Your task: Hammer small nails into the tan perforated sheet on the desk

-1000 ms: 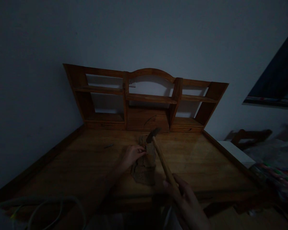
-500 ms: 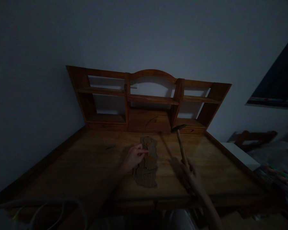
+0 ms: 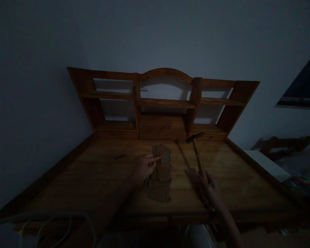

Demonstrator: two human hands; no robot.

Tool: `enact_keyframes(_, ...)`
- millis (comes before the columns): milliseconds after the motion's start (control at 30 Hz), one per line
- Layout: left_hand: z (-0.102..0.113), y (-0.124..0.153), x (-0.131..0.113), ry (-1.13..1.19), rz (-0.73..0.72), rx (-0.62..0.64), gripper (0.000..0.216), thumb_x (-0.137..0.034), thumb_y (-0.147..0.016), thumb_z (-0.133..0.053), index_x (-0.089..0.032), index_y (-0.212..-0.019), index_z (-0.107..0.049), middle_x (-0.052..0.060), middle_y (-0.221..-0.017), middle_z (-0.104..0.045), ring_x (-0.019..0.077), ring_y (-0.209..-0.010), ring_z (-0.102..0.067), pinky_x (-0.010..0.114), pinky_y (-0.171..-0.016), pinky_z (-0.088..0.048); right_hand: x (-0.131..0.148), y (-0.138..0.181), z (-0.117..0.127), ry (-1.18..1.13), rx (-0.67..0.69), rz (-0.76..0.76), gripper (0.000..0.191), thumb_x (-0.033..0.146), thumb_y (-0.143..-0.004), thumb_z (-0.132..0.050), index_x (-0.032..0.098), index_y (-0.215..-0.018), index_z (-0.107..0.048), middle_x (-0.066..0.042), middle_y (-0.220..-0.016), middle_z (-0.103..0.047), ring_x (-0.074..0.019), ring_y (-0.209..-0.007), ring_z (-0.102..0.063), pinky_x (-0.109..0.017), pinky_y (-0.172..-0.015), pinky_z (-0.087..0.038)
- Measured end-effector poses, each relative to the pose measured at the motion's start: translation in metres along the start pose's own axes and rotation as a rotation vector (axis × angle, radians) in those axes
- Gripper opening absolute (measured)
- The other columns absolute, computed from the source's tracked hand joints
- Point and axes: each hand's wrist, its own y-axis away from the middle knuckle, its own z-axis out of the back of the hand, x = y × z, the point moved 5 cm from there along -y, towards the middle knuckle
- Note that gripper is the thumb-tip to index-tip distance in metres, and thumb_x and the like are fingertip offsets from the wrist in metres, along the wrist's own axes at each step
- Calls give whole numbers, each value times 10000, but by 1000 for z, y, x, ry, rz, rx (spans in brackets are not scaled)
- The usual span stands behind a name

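Fingers of the left hand [image 3: 144, 166] rest on the cracked brown piece [image 3: 160, 172] mid-surface while the right hand [image 3: 209, 190] clenches the hammer [image 3: 197, 155] raised beside it; steadiest with fingertips kept clear of the head.

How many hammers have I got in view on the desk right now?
1. The hammer is in the right hand, head raised toward the shelf unit, right of the carved wooden piece under the left hand. Dim light could hide others.
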Motion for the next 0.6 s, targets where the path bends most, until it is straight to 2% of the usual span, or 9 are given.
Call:
enact_keyframes(200,-6,1,7,-19,26,44,389,-173,-857,-464,-281,-1177,-658,-17,-681,-499,93,-592,-466,201,-570,-323,11,6,-2,5,-9,-30,455,558,-824,-577,221,-1125,-530,134,-344,-349,-72,-225,-275,-154,-224,-238)
enact_keyframes(500,-14,2,16,68,102,67,395,-214,-851,-449,-277,-1185,-651,-2,-702,-631,87,-524,-409,198,-518,-273,10,5,-3,22,1,-36,423,576,-813,-579,227,-1050,-547,128,-346,-342,-75,-231,-269,-165,-233,-244)
enact_keyframes(600,-12,1,15,57,134,81,390,-231,-852,-447,-275,-1179,-655,-13,-660,-619,82,-499,-377,195,-502,-247,15,5,-3,33,-12,-19,448,569,-780,-621,202,-1033,-571,105,-379,-399,-76,-256,-327,-168,-257,-263)
